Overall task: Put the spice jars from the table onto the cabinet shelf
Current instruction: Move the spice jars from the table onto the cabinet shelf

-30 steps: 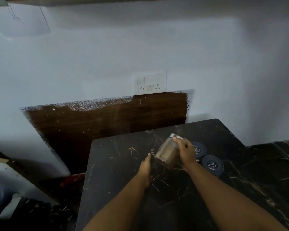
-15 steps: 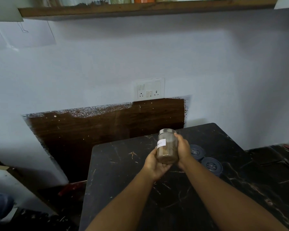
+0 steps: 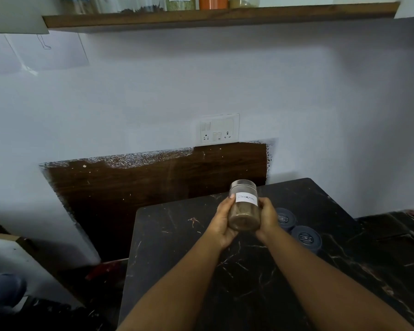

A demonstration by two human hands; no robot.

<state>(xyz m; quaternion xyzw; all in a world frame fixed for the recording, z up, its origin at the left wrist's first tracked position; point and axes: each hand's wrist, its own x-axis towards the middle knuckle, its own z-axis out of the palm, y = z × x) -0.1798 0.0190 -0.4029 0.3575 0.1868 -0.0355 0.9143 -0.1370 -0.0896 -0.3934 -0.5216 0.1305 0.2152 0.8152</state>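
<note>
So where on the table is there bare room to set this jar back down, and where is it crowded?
The table is bare left of the hands, from the left edge to the left hand, and also in front between the forearms. It is crowded on the right: two dark-lidded jars stand close behind the right hand. Both hands hold the labelled jar.

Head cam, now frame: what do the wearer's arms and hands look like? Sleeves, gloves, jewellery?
Both forearms are bare up to the bottom frame edge, with no sleeves in view. The left hand and right hand wear no gloves. No rings, watch or bands show on the visible fingers or wrists.
</note>
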